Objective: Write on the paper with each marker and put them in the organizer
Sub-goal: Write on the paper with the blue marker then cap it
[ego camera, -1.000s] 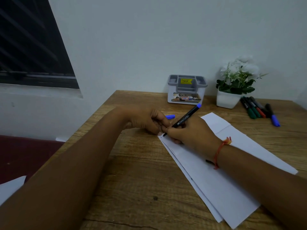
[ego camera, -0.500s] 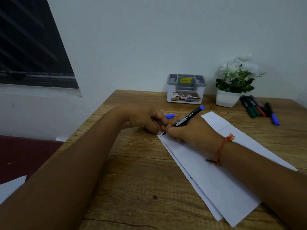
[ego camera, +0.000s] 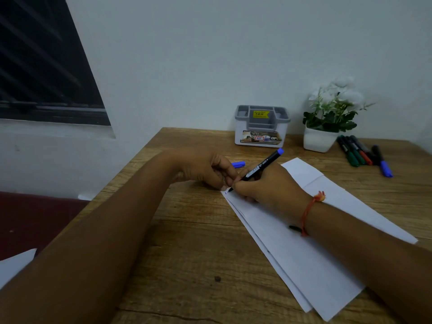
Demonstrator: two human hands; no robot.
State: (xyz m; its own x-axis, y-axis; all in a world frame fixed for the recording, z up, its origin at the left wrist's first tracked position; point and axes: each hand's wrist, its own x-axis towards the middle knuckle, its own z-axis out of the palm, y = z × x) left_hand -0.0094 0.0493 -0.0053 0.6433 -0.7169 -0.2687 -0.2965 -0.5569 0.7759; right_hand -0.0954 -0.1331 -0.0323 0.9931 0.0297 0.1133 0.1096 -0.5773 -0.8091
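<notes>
Early in the task: first marker (ego camera: 256, 170) pinched in right hand (ego camera: 264, 185), tip at near-left corner of paper (ego camera: 304, 249), faint blue mark there. Left hand (ego camera: 208, 168) curled beside it, blue cap (ego camera: 238, 164) poking out. Organizer (ego camera: 261, 126) at the wall, apparently empty. Other markers (ego camera: 362, 152) lying by plant (ego camera: 327, 118), untouched. Wooden desk (ego camera: 187, 253), white wall, dark window at left.
</notes>
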